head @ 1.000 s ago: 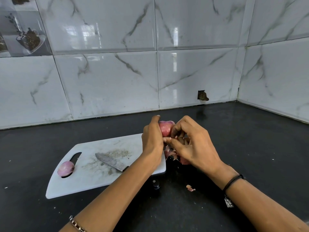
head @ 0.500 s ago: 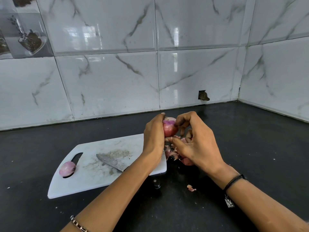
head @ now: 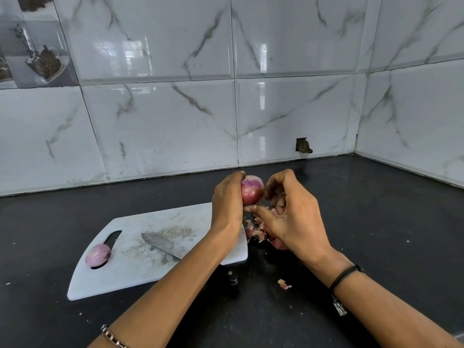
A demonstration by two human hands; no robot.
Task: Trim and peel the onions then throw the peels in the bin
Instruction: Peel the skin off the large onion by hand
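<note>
Black counter; left hand grips red onion, top trimmed pale; right hand pinches it, thumb beneath.

Black counter carries white cutting board, peel pile, 1 stray peel.

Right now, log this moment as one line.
step: peeling | left hand: grips held onion | right hand: fingers pick at its skin | peels: piled beside cutting board | second onion, knife: on board
</note>
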